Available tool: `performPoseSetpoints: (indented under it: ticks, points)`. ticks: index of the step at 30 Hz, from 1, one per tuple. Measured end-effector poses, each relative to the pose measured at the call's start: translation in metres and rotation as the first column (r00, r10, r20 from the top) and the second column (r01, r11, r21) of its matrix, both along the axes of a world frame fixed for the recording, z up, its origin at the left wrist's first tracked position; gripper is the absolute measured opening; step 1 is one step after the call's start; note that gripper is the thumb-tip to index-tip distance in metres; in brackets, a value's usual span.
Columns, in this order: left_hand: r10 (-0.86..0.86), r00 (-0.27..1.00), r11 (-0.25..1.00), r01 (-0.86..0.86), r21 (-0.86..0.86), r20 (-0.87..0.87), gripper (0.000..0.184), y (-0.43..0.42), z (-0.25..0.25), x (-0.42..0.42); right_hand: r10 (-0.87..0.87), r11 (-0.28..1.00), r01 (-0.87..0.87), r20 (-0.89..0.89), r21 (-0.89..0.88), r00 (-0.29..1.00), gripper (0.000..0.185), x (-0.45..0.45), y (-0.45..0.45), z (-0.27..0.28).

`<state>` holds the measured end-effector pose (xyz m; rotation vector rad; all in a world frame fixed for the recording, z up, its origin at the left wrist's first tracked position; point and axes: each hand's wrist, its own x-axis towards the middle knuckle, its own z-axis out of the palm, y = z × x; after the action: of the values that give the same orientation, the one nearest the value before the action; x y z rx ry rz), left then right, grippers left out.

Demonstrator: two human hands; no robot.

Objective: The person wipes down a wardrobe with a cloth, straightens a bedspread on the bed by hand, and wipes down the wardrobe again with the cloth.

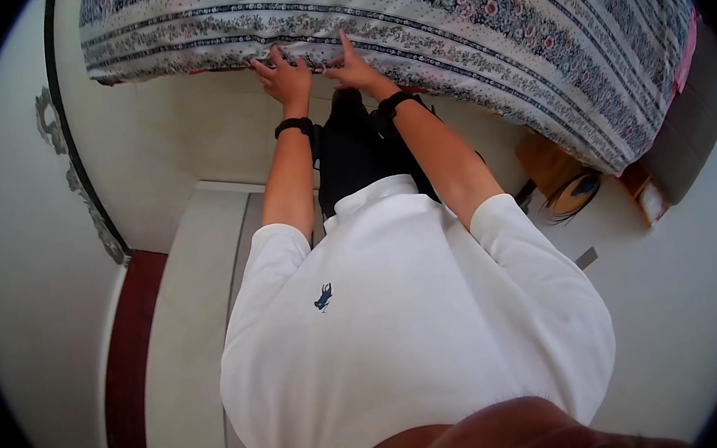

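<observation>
A floral striped bedcover (pixel 442 12) lies over a bed at the top of the view. At its near edge, my left hand (pixel 284 80) rests with its fingers spread on the cloth. Just to the right, my right hand (pixel 352 69) touches the same edge, its index finger stretched out over the cloth and the other fingers apart and slightly bent. Neither hand grips anything that I can make out. Black bands circle both wrists.
A grey padded headboard (pixel 695 122) stands at the right end of the bed. Beside it are a wooden bedside piece (pixel 551 163) and a round object (pixel 574 197). A wall with peeling patches (pixel 82 184) is on the left, above a dark red strip (pixel 135 346).
</observation>
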<state>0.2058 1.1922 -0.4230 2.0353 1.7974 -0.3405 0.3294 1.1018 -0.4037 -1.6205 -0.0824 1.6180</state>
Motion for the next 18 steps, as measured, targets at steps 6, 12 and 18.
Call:
performPoseSetpoints:
  ticks: [6,12,18]
  points:
    - [0.350,0.740,0.892,-0.451,0.038,0.575,0.077,0.039,-0.008,0.027,-0.446,0.824,0.471,0.153,-0.316,0.882,0.029,0.030,-0.096,-0.059]
    - [0.933,0.090,0.253,-0.852,-0.458,0.348,0.082,0.065,-0.028,0.007,-0.891,0.252,0.826,0.211,-0.505,0.401,0.039,0.069,-0.203,-0.058]
    - [0.864,0.208,0.492,-0.549,-0.676,0.459,0.027,0.092,-0.070,-0.084,-0.956,0.294,0.920,-0.080,-0.261,0.282,0.027,0.061,-0.209,-0.060]
